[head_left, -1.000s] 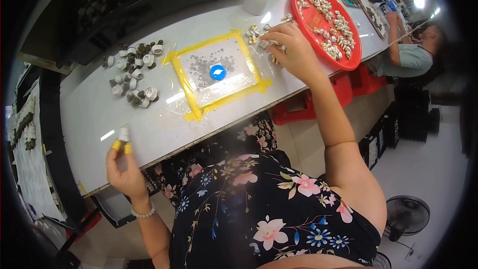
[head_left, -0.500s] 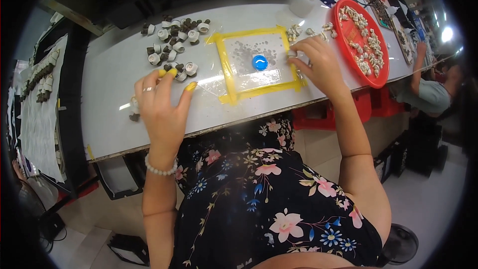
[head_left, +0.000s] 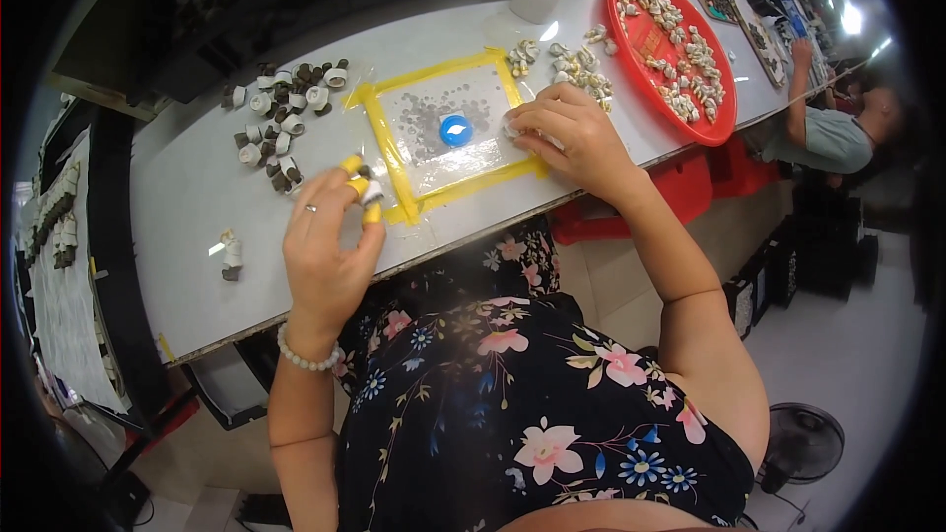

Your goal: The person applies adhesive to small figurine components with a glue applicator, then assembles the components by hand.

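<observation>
My left hand [head_left: 330, 246], with yellow covers on its fingertips, pinches a small white-and-brown figurine part [head_left: 371, 193] over the table's near side. Right of it lies a clear sheet [head_left: 448, 169] edged with yellow tape and spotted with grey marks. On that sheet sits a round blue cap [head_left: 455, 131] with something white and shiny in it. My right hand [head_left: 576, 143] is closed in a pinch at the sheet's right edge, around a small whitish piece [head_left: 512, 126] mostly hidden by the fingers. A joined white-and-brown figurine [head_left: 231, 256] lies alone at the left.
Several white-and-brown parts [head_left: 286, 123] are grouped at the back left. Small whitish pieces [head_left: 581, 69] lie beside a red round tray [head_left: 727, 116] holding more of them. A translucent bottle [head_left: 537, 0] stands at the back. Another person [head_left: 833, 133] sits at the far right.
My left hand has come away from the group of parts with one part in its fingers. My right hand still pinches near the taped edge. The whole view has shifted.
</observation>
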`<control>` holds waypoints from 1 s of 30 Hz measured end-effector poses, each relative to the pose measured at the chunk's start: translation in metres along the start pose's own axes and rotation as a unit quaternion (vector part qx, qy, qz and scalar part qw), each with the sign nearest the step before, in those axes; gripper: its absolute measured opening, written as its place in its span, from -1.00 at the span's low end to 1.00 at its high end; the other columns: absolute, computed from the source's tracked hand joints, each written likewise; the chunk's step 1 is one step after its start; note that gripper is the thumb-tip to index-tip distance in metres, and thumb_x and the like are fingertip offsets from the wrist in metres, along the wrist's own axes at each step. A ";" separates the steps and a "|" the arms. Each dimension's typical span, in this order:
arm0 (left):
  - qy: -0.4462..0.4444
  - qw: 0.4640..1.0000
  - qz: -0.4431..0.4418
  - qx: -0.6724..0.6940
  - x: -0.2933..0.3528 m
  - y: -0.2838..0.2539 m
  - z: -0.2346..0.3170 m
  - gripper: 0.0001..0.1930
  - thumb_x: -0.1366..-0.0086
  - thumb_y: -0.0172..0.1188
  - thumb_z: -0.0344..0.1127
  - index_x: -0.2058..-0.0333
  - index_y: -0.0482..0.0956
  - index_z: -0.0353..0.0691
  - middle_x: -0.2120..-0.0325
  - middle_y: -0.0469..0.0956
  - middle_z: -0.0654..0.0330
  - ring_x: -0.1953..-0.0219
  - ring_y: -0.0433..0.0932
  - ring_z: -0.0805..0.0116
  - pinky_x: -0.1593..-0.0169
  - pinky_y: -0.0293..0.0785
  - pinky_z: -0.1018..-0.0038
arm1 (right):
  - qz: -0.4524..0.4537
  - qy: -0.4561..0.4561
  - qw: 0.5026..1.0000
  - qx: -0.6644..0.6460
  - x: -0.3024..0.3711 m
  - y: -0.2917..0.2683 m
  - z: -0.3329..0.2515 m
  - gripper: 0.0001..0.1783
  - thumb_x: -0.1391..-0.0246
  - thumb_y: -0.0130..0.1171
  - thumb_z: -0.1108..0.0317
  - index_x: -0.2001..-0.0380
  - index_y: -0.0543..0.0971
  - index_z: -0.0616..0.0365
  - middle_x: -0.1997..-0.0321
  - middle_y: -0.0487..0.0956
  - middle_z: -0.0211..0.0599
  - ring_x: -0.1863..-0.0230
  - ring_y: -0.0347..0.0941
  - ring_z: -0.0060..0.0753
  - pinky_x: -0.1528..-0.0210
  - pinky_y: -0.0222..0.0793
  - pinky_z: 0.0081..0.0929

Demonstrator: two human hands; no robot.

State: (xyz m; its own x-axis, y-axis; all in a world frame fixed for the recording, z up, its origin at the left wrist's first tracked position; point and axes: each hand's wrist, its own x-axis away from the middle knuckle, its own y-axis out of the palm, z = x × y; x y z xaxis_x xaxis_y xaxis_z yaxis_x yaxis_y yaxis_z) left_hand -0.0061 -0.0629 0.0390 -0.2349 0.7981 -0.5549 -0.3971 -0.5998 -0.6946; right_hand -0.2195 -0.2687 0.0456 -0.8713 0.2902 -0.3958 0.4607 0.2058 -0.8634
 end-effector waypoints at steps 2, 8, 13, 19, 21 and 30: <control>-0.145 0.957 -0.026 0.252 0.013 0.001 0.006 -0.71 0.10 0.19 -0.65 0.31 0.49 -0.35 0.21 0.52 -0.04 0.16 0.49 0.17 0.08 0.42 0.45 | -0.005 -0.002 1.000 -0.004 0.000 -0.002 -0.003 -0.81 0.19 0.26 0.50 0.39 0.57 0.15 0.30 0.57 -0.34 0.30 0.44 -0.27 0.24 0.36 -0.37; -0.301 0.771 0.015 0.560 0.023 0.015 0.010 -0.70 -0.12 0.14 -0.57 0.14 0.41 -0.43 0.15 0.50 0.01 0.23 0.51 0.37 0.04 0.42 0.49 | -0.032 -0.045 0.998 0.037 0.004 -0.002 -0.006 -0.76 0.19 0.28 0.48 0.33 0.59 0.14 0.30 0.57 -0.32 0.29 0.46 -0.28 0.24 0.34 -0.38; -0.320 0.712 0.029 0.624 0.015 0.022 0.017 -0.70 -0.20 0.09 -0.51 0.08 0.39 -0.47 0.16 0.50 0.01 0.25 0.50 0.40 0.04 0.43 0.49 | -0.004 0.009 1.000 -0.002 -0.006 0.001 -0.013 -0.75 0.17 0.26 0.50 0.31 0.60 0.13 0.31 0.56 -0.29 0.29 0.47 -0.25 0.24 0.36 -0.37; -0.360 0.626 0.044 0.690 0.020 0.035 0.012 -0.72 -0.29 0.03 -0.48 0.04 0.41 -0.47 0.24 0.53 0.00 0.32 0.51 0.39 0.17 0.46 0.51 | -0.024 -0.050 0.997 -0.048 -0.039 0.007 -0.020 -0.80 0.14 0.23 0.49 0.33 0.60 0.14 0.33 0.55 -0.29 0.29 0.47 -0.22 0.22 0.38 -0.36; -0.358 0.619 0.070 0.695 0.020 0.035 0.013 -0.74 -0.29 0.05 -0.48 0.06 0.42 -0.45 0.29 0.54 0.01 0.35 0.52 0.40 0.24 0.47 0.52 | -0.037 -0.066 0.996 -0.036 -0.045 0.009 -0.022 -0.79 0.16 0.21 0.51 0.34 0.59 0.15 0.33 0.55 -0.29 0.29 0.47 -0.22 0.21 0.39 -0.36; -0.362 0.638 0.056 0.678 0.019 0.035 0.012 -0.73 -0.21 0.15 -0.52 0.10 0.43 -0.43 0.32 0.56 0.03 0.37 0.57 0.36 0.24 0.53 0.50 | -0.072 -0.133 0.988 0.016 -0.053 0.013 -0.025 -0.73 0.28 0.12 0.55 0.37 0.57 0.25 0.34 0.57 -0.28 0.29 0.46 -0.25 0.20 0.42 -0.41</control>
State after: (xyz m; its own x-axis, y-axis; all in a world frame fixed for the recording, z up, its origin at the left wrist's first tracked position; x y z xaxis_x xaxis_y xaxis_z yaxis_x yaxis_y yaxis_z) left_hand -0.0352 -0.0682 0.0104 -0.4828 0.8659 0.1307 -0.6285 -0.4465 0.6369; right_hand -0.1636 -0.2581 0.0633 -0.9427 0.0031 -0.3336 0.3277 0.1967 -0.9241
